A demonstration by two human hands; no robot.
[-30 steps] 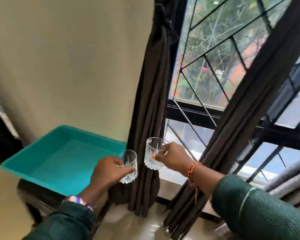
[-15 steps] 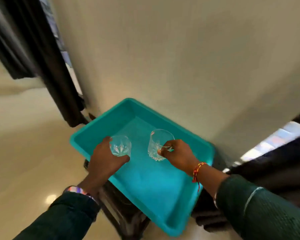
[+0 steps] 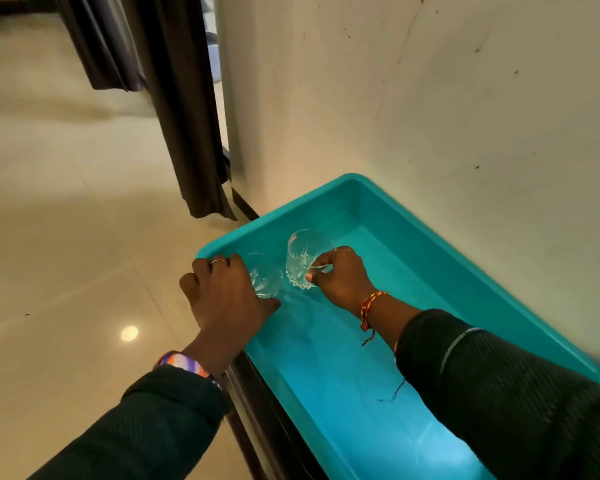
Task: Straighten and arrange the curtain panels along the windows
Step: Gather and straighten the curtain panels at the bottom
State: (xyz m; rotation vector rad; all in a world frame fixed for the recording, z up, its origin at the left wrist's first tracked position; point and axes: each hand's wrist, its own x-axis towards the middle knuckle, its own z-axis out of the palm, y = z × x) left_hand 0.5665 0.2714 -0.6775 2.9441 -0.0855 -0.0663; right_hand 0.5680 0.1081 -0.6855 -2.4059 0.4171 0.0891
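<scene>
A dark brown curtain panel hangs to the floor at the upper left, beside the wall corner; a second dark panel hangs further back. My left hand grips a clear cut-glass tumbler low inside a teal tray. My right hand holds a second glass tumbler just to its right, also down in the tray. The two glasses sit close together near the tray's far left corner. Both arms wear dark green sleeves.
The teal tray rests on a dark stand against a cream wall. Glossy beige floor tiles spread to the left. A dark baseboard strip runs along the wall foot.
My view swung from the window and its curtains down to the tray. Both hands carried the glasses from in front of the curtain down into the tray.
</scene>
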